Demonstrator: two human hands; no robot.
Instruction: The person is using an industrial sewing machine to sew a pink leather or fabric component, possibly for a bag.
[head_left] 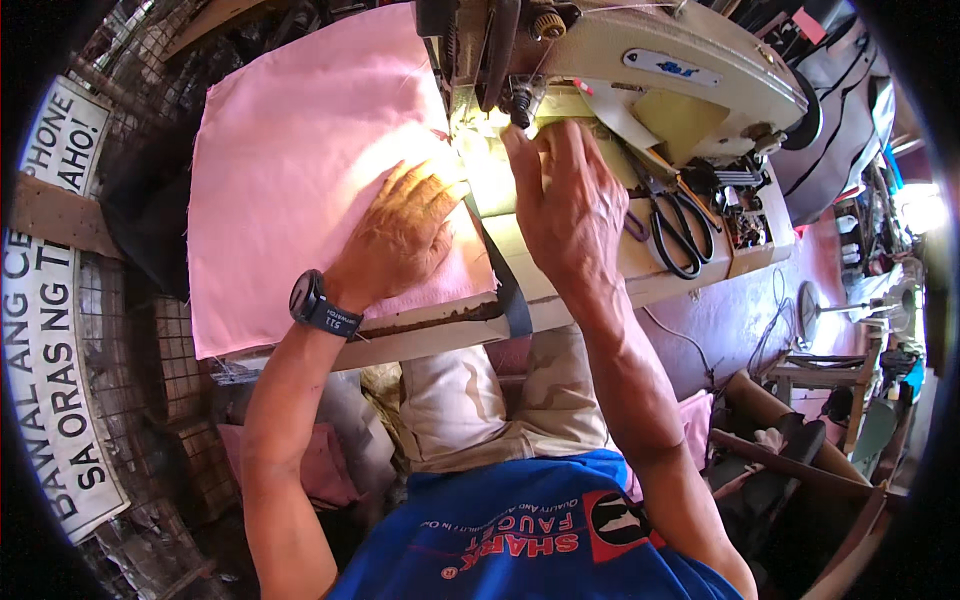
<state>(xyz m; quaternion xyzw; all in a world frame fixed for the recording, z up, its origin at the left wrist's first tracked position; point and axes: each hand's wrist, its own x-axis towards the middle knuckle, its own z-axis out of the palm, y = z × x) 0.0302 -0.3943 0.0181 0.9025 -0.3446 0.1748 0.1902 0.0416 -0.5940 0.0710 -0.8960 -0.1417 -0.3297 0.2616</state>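
A large pink cloth lies flat over the left side of the sewing machine's bed. My left hand, with a dark watch at the wrist, rests on the cloth near its right edge, palm down and fingers stretched out. My right hand is raised just below the needle clamp of the sewing machine, its fingers curled and pinched together. Whatever sits between those fingertips is hidden. A dark strip runs down the table beside the cloth's right edge. The machine's lamp lights the spot between my hands brightly.
Black-handled scissors lie on the table right of my right hand, near a tray of small metal parts. A wire grille with a lettered sign stands at the left. A fan and wooden furniture are at the right.
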